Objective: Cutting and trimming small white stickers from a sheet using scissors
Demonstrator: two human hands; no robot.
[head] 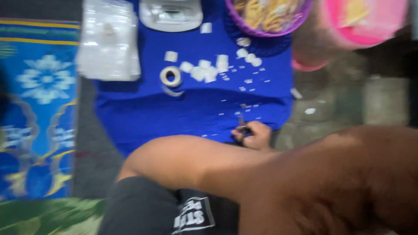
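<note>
Gripping small dark scissors (241, 124), one hand (254, 135) rests clenched at the near edge of a blue cloth (143, 109). Which hand, impossible to tell. Tape roll (170, 76) and white scraps (204, 69) farther off.

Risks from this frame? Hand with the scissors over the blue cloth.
1. The hand grips small dark scissors, blades toward the scattered white paper scraps; the blurred view suggests motion, so a slip seems possible.
2. The forearm lies across the blue cloth; dragging it could shift the white tape roll and the cut white squares.
</note>
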